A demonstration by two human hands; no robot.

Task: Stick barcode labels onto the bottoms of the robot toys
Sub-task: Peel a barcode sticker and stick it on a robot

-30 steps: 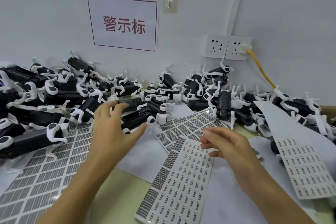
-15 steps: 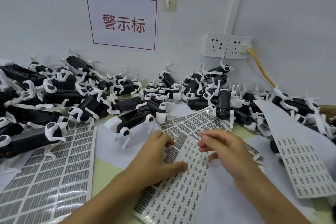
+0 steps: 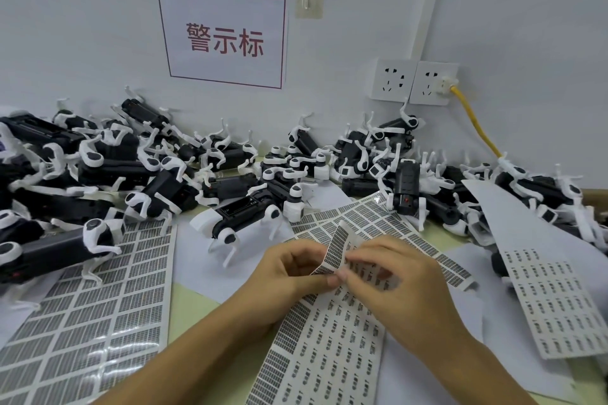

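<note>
A barcode label sheet (image 3: 329,339) lies in front of me, its top left corner (image 3: 335,246) curled upward. My left hand (image 3: 289,270) pinches that curled corner from the left. My right hand (image 3: 391,276) meets it from the right, fingertips on the sheet's edge beside the left thumb. Just beyond my hands a black-and-white robot dog toy (image 3: 240,217) lies belly up on white paper. Many more such toys (image 3: 131,174) are heaped along the wall.
A used label sheet (image 3: 92,312) lies at the left, another sheet with labels (image 3: 552,302) at the right, a third (image 3: 371,223) under my hands. Two wall sockets (image 3: 411,82) with a yellow cable (image 3: 473,125) are at the back right.
My left hand left the toy pile and came onto the label sheet. Both hands have closed together and bent the sheet's top corner upward.
</note>
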